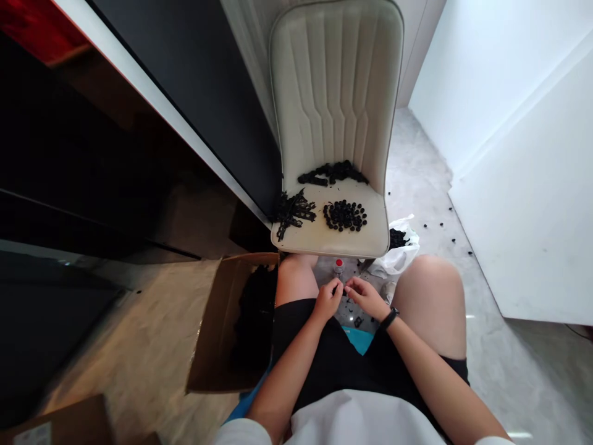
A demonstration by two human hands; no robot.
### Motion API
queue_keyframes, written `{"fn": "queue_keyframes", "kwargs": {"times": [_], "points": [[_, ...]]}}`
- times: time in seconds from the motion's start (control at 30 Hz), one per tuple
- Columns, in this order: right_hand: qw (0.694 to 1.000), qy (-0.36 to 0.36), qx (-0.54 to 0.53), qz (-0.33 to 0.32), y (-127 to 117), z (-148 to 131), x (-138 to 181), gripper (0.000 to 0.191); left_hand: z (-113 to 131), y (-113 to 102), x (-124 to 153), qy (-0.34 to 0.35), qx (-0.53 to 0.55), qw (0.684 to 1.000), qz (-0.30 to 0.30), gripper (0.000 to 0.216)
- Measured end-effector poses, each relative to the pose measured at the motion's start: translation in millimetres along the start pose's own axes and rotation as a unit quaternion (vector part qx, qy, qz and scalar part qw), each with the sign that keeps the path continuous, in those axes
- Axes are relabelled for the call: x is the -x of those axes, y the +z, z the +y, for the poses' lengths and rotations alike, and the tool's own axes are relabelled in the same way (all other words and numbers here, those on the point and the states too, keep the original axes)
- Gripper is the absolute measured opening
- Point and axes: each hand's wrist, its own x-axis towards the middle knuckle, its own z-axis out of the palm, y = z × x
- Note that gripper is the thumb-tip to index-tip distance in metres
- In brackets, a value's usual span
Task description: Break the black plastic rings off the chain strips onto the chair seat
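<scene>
The person is sitting with both hands meeting between the knees: the left hand (327, 299) and right hand (365, 296) are pinching a tiny black part (343, 288) between their fingertips, just below the cream chair seat (333, 241) carrying a pile of round black pieces (344, 215).

A cream chair (336, 111) stands far centre on a pale glossy floor (504, 364). White walls (519, 154) rise at right; a dark cabinet (92, 161) fills the left. An open cardboard box (217, 334) sits near left.
</scene>
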Motion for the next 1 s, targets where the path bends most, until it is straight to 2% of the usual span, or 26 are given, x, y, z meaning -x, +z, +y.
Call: {"fn": "queue_keyframes", "kwargs": {"times": [0.1, 0.2, 0.5, 0.7, 0.9, 1.0], "points": [[0.999, 0.028, -0.03, -0.03, 2.9, 3.5, 4.4, 0.059, -2.9, 1.5, 1.4, -0.018, 0.048, 0.998, -0.032, 0.043], [0.994, 0.055, -0.081, -0.044, 2.7, 4.9, 7.4, 0.064, -4.4, 2.6, 4.1, -0.022, 0.059, 0.997, -0.036, 0.049], [0.977, 0.074, -0.198, 0.01, 1.0, 7.2, 9.9, 0.066, -5.6, 4.3, 6.7, 0.009, 0.021, 0.998, -0.061, 0.044], [0.99, 0.059, -0.124, 0.044, -2.4, 8.3, 7.6, 0.067, -6.6, 6.2, 5.1, 0.045, 0.024, 0.988, -0.147, 0.046], [0.999, -0.025, 0.01, 0.026, -9.4, -0.5, 8.8, 0.063, -4.7, 7.1, 5.1, 0.061, 0.008, 0.99, -0.129, 0.059], [0.999, 0.005, 0.003, -0.031, -14.6, -3.7, 9.2, 0.066, -0.7, 4.6, 6.4, 0.072, -0.013, 0.989, -0.131, 0.065]]}}
